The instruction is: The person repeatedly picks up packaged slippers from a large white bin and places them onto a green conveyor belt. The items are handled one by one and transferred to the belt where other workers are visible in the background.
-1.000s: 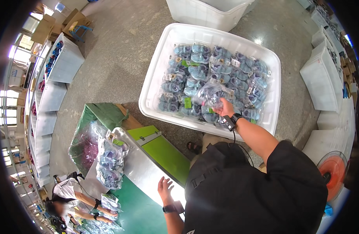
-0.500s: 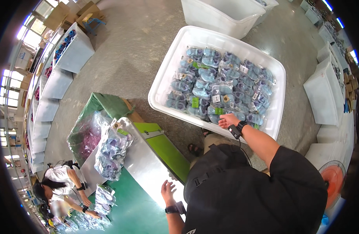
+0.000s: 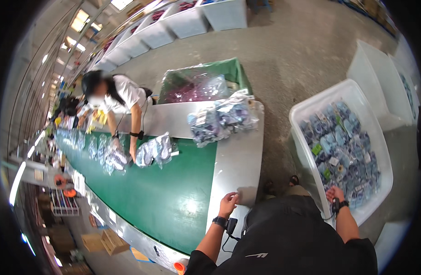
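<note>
My left hand (image 3: 228, 204) hovers by the bare metal edge (image 3: 233, 172) of the conveyor table, fingers loosely bent and apart, holding nothing. At the near rim of a white tub (image 3: 306, 98) is my right hand (image 3: 335, 194), its fingers half curled with nothing visible in them. Many clear-bagged blue and purple shoes (image 3: 341, 151) fill that tub. More bagged shoes (image 3: 224, 117) lie piled on the table's far metal corner, away from both hands.
A co-worker (image 3: 125, 94) across the green belt (image 3: 173, 192) reaches down to bagged shoes (image 3: 154, 151) on it. Behind the table stands a green-lined bin (image 3: 240, 75) with clear plastic and pink items. White tubs (image 3: 224, 16) line the far floor; another tub (image 3: 375, 75) stands right.
My view has swung left toward the belt, so the tub now sits at the right. Both hands remain empty; the co-worker's hands are still at the bagged shoes.
</note>
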Demonstrator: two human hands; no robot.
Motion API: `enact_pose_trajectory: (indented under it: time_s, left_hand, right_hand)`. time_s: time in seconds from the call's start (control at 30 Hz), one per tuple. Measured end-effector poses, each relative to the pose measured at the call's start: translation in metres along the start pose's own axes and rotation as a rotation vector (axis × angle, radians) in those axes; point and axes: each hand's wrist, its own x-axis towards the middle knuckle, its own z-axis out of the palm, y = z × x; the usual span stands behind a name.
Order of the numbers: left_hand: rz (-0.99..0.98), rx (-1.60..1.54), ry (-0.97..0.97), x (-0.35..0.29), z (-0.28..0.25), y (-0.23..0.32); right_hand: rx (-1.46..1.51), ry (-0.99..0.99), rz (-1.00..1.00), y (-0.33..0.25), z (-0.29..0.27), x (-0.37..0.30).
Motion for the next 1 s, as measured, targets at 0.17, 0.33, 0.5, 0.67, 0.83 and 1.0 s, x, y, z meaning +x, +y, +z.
enact_pose_trajectory:
  time_s: [0.17, 0.33, 0.5, 0.67, 0.83, 1.0]
  left_hand:
    - [0.015, -0.063, 0.059, 0.023, -0.035, -0.015]
    - [0.161, -0.064, 0.171, 0.056, -0.089, 0.009]
    - [0.302, 0.014, 0.379, 0.096, -0.153, 0.051]
    - [0.395, -0.014, 0.563, 0.146, -0.226, 0.078]
    - [0.415, 0.214, 0.879, 0.185, -0.293, 0.094]
    - [0.357, 0.356, 1.046, 0.218, -0.346, 0.103]
  right_hand:
    - [-0.137, 0.111, 0.009, -0.021, -0.003, -0.024]
    - [-0.238, 0.149, -0.1, -0.06, 0.032, -0.063]
    - [-0.301, 0.149, -0.156, -0.071, 0.067, -0.091]
    - [-0.331, 0.072, -0.125, -0.064, 0.084, -0.11]
    - [-0.391, 0.078, -0.111, -0.058, 0.086, -0.13]
    - [-0.479, 0.17, -0.102, -0.059, 0.098, -0.153]
